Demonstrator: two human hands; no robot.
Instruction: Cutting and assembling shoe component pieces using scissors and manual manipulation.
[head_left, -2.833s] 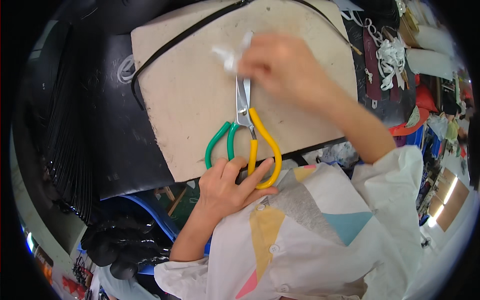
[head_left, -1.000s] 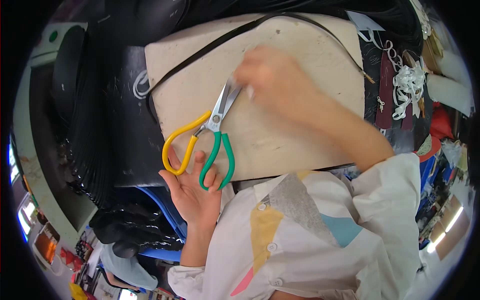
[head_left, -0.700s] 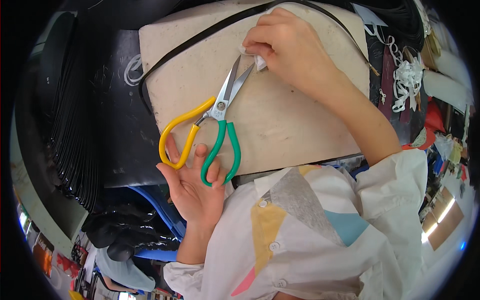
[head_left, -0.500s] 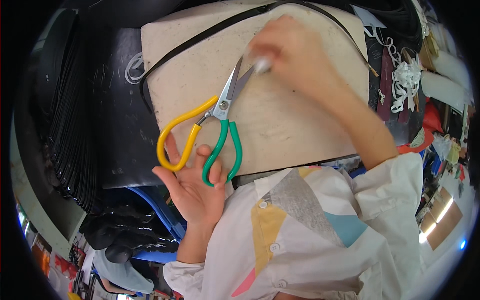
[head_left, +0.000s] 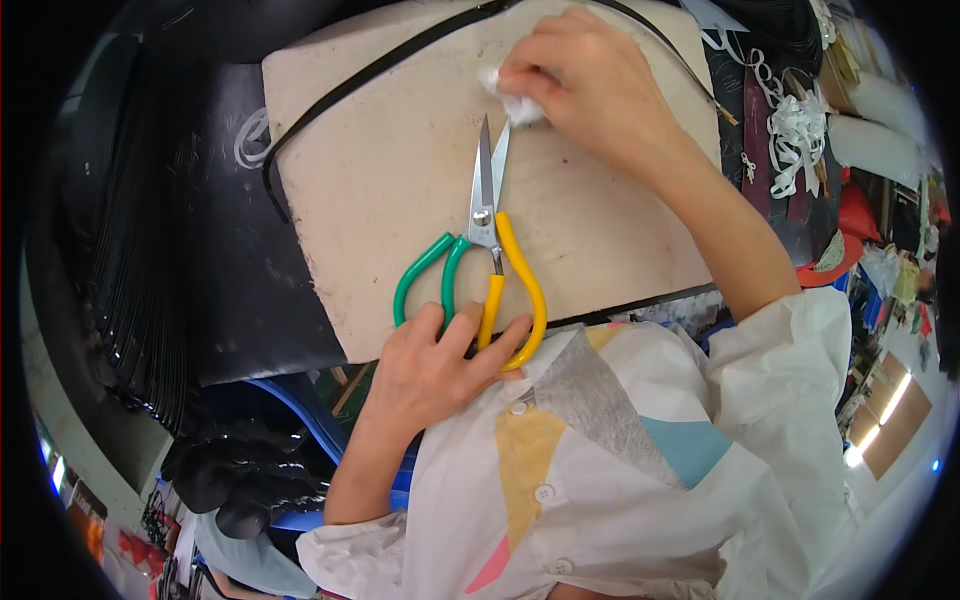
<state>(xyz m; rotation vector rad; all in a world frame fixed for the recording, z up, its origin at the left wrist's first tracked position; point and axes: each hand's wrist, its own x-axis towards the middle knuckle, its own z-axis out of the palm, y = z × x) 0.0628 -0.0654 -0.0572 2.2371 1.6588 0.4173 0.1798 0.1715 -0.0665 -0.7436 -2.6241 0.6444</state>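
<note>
My left hand [head_left: 430, 365] is palm down near the front edge of a cream board [head_left: 620, 220], its fingers closed through the handles of a pair of scissors [head_left: 482, 218]. One handle is green, the other yellow, with green now on the left. The blades point away from me and are slightly parted. Just beyond their tips my right hand [head_left: 590, 85] pinches a crumpled white wad, like tissue or cloth [head_left: 520, 108]. A black strap [head_left: 400, 55] arcs across the far side of the board, partly behind my right hand.
Many black strips [head_left: 140, 270] hang in a bundle at the left. White ribbon loops [head_left: 255, 138] lie left of the board, and a tangle of white ribbon [head_left: 797, 135] lies to its right. Below left is a blue bin [head_left: 300, 400] with shiny black material beside it.
My left hand has rolled from palm up to palm down, flipping the scissors so the yellow handle is now on the right. My right hand, blurred before, shows more sharply with the wad.
</note>
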